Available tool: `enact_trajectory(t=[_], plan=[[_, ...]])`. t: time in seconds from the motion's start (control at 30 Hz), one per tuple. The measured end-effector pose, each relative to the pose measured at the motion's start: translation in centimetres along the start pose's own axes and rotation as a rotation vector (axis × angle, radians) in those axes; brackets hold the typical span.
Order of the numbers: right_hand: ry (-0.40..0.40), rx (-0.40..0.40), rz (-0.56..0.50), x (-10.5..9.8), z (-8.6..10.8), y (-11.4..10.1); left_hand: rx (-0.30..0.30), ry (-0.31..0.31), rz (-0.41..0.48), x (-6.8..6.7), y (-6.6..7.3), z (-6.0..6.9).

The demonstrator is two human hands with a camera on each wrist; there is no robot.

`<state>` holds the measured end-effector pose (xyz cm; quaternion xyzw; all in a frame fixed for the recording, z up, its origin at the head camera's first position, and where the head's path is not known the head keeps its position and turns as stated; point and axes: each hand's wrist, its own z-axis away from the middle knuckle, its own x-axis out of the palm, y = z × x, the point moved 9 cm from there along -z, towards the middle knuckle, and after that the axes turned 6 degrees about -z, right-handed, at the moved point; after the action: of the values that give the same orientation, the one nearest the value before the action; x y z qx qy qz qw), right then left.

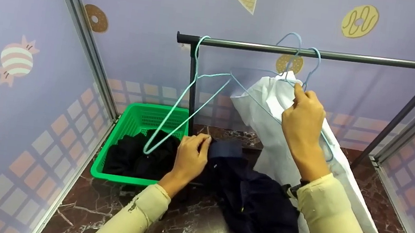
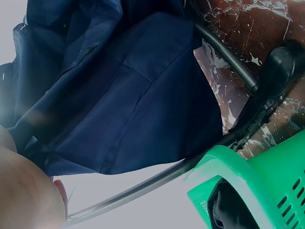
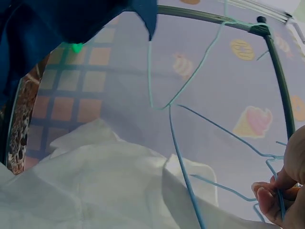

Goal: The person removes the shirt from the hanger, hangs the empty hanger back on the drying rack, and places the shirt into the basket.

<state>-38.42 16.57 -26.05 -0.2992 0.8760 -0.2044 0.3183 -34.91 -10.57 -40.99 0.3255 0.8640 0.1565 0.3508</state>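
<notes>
My left hand pinches the upper edge of a dark navy garment, which hangs down toward the floor. In the left wrist view the navy cloth spreads out in front of the hand. My right hand is raised just below the rail and pinches a blue hanger near its hook. That grip shows in the right wrist view, where fingers close on the blue wire. Behind the right hand hangs a white garment, at another blue hanger. A mint-green hanger hangs tilted at the left.
A metal clothes rail crosses in front of the patterned wall. Below its left end stands a green basket holding black cloth. Side walls close in both sides above a brown marbled floor.
</notes>
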Motion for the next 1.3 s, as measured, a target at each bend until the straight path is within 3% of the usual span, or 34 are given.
enact_trajectory(t=[0.27, 0.5, 0.7, 0.9, 1.07, 1.3], plan=[[-0.041, -0.022, 0.05, 1.1, 0.4, 0.4, 0.009, -0.032, 0.001, 0.6, 0.0, 0.1], [-0.159, 0.068, 0.118, 1.8, 0.4, 1.1, -0.02, -0.076, -0.011, 1.0, -0.1, 0.5], [-0.237, 0.044, 0.138, 2.7, 0.9, 0.8, -0.025, -0.14, -0.008, 2.0, 0.0, 1.1], [-0.277, 0.025, 0.136, 3.1, 1.0, 0.8, -0.062, -0.247, -0.022, 4.3, 0.1, 2.4], [-0.315, 0.027, 0.165, 3.3, 1.2, 0.6, -0.15, -0.353, -0.002, 6.6, -0.3, 3.9], [-0.304, -0.015, 0.218, 3.7, 1.5, -0.2, -0.271, -0.643, -0.049, 11.2, -0.5, 7.4]])
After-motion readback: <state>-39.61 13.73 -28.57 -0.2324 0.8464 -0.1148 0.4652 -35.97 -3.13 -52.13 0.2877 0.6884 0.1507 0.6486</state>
